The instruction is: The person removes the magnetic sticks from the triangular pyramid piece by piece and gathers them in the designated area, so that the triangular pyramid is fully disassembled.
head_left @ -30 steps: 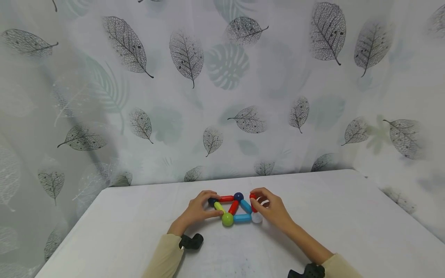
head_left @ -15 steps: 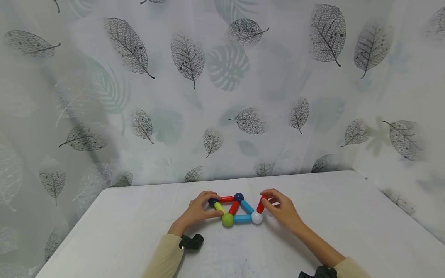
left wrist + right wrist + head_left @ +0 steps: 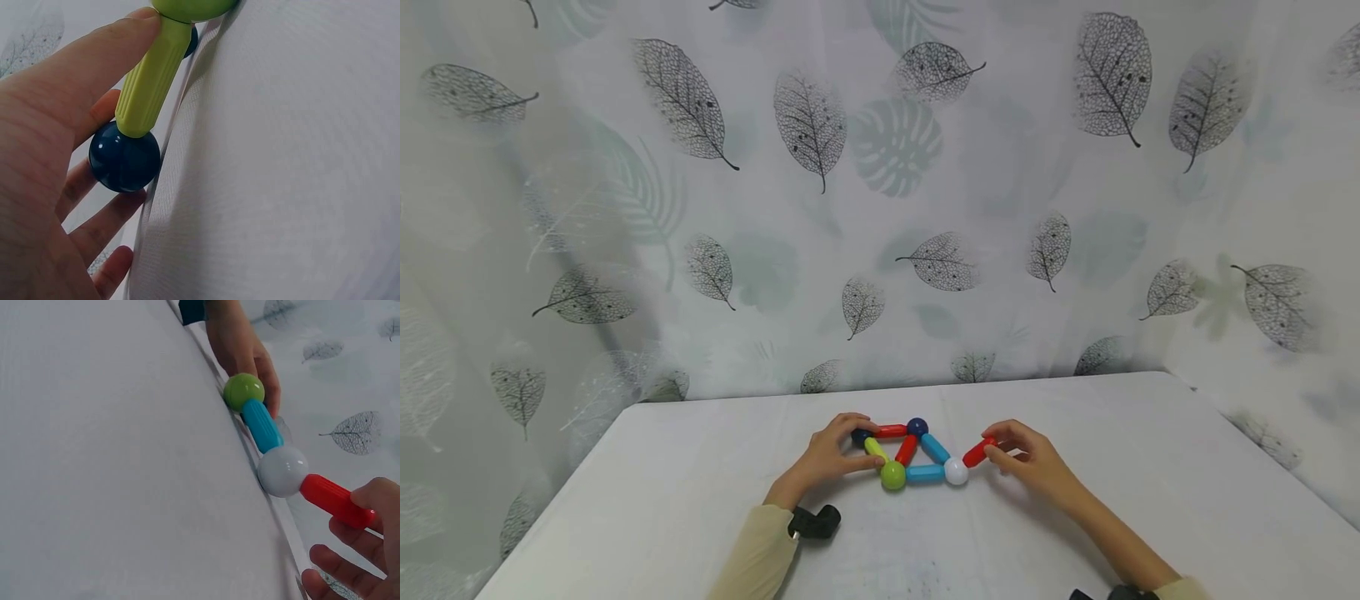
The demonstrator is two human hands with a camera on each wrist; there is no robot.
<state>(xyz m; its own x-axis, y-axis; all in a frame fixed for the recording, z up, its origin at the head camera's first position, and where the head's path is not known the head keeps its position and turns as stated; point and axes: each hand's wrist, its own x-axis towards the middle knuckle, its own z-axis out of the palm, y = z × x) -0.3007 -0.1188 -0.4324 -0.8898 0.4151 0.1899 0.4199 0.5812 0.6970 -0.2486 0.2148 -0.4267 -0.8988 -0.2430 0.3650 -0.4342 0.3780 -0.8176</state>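
A leaf-print curtain (image 3: 880,208) hangs behind the table's (image 3: 662,500) far edge. Near that edge, mid-table, lies a flat frame of rods and balls: green ball (image 3: 892,475), white ball (image 3: 956,472), dark blue ball (image 3: 917,427). The left hand (image 3: 827,454) reaches in from the near edge, fingers curled around the yellow rod (image 3: 150,78). The right hand (image 3: 1033,460) pinches the red rod (image 3: 978,453), which touches the white ball.

Left hand (image 3: 827,454): my fingers curl loosely, thumb stretched forward, wrist low.
Right hand (image 3: 1033,460): I pinch with thumb and forefinger, other fingers curled under.
Forearms: both angle inward.
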